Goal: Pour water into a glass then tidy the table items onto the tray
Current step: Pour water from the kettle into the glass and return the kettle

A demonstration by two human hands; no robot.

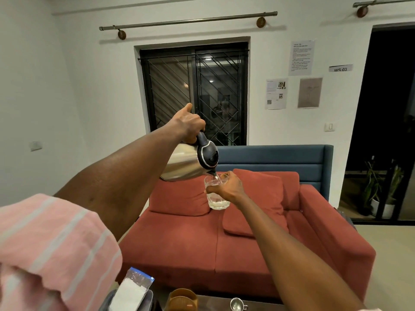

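My left hand grips the black handle of a steel kettle, raised high and tipped to the right. Its spout sits over the rim of a clear glass, and water runs into it. My right hand holds the glass from the right side, fingers curled round it, in the air in front of the sofa. The glass has some water in its bottom. At the bottom edge lies a grey tray with a white bag with a blue top in it.
A brown woven holder and a small metal cup stand on the dark table at the bottom edge. Behind it is a red sofa with cushions, then a barred window and a white wall.
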